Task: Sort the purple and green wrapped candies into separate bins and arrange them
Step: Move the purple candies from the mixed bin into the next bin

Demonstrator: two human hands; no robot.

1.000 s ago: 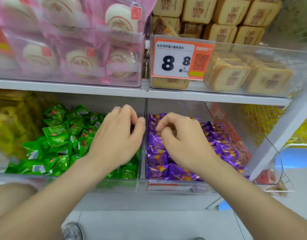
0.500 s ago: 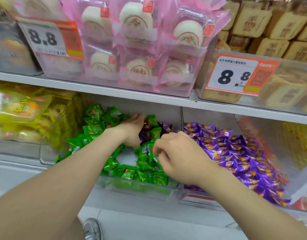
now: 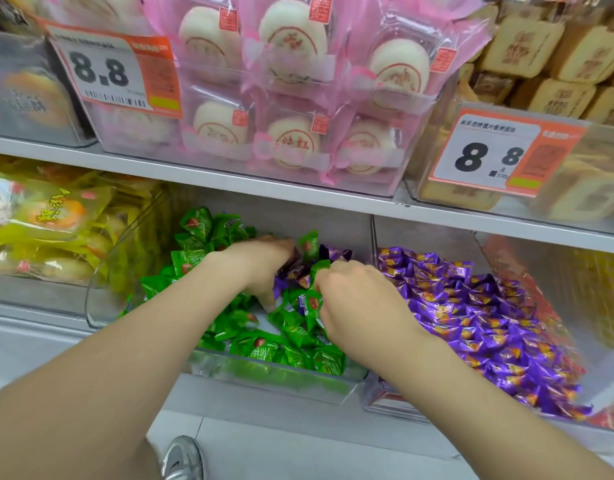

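Observation:
Green wrapped candies [image 3: 264, 348] fill the middle clear bin [image 3: 281, 381]. Several purple candies [image 3: 335, 252] lie mixed in at its back right. The pile of purple candies [image 3: 489, 327] fills the bin [image 3: 388, 405] to the right. Both my hands are inside the green bin. My left hand [image 3: 260, 268] reaches to the back, its fingers curled round dark purple candies [image 3: 293, 271]. My right hand [image 3: 361, 303] sits just right of it, its curled fingers pinching a green candy [image 3: 312, 299]. My hands hide the candies under my palms.
A shelf board [image 3: 298, 192] runs low over both bins. Above it stand a bin of pink-wrapped white cakes [image 3: 284, 98], brown square pastries [image 3: 541, 64] and two 8.8 price tags [image 3: 485, 157]. Yellow packs [image 3: 49, 223] fill the bin on the left. My shoe [image 3: 182, 459] shows on the floor.
The view has swung left and drawn closer. Both hands left the divider between the bins and went into the green bin, the left to the back, the right closing on candies beside it.

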